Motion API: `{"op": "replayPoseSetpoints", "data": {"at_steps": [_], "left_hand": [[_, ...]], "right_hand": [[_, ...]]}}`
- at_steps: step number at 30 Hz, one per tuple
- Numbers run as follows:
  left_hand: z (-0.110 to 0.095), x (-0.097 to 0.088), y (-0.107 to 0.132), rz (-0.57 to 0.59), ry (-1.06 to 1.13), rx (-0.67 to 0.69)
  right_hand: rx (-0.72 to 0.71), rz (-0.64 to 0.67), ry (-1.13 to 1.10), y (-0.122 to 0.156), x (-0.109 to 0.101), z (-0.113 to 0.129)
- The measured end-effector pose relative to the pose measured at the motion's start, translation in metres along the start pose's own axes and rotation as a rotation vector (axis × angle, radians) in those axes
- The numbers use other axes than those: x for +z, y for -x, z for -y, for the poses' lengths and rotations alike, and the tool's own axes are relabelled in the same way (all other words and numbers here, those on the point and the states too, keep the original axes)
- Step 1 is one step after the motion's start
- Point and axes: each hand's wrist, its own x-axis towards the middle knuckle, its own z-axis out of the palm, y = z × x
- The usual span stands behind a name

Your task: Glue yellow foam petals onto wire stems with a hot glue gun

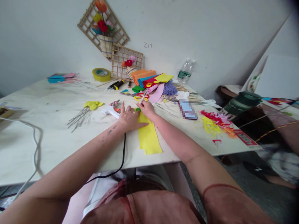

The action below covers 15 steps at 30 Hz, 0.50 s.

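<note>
A strip of yellow felt (149, 137) lies lengthwise on the table in front of me. My left hand (128, 118) rests on the strip's far left side with its fingers spread, the thumb reaching across the felt. My right hand (147, 109) is closed around a white pen (143, 97) at the strip's far end; its tip is hidden by my fingers. Between the two hands a small green piece (138, 109) shows on the felt, at my left fingertips. Just left of my left hand lies a white glue gun (109, 111) with a black cord.
Thin-stemmed yellow petals (93, 105) lie to the left. Behind my hands are red-and-yellow scissors (140, 95), rolled felt sheets (144, 77) and yellow tape (101, 74). A phone (187, 109), coloured scraps (212, 124) and a dark green bottle (241, 104) are on the right.
</note>
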Motion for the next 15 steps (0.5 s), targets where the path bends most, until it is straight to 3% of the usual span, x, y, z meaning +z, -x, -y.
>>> {"op": "replayPoseSetpoints", "data": {"at_steps": [15], "left_hand": [[-0.0014,-0.0036,0.0013,0.022,-0.008,-0.006]], "right_hand": [[-0.011,-0.013,-0.010,-0.0008,0.0006,-0.0013]]}}
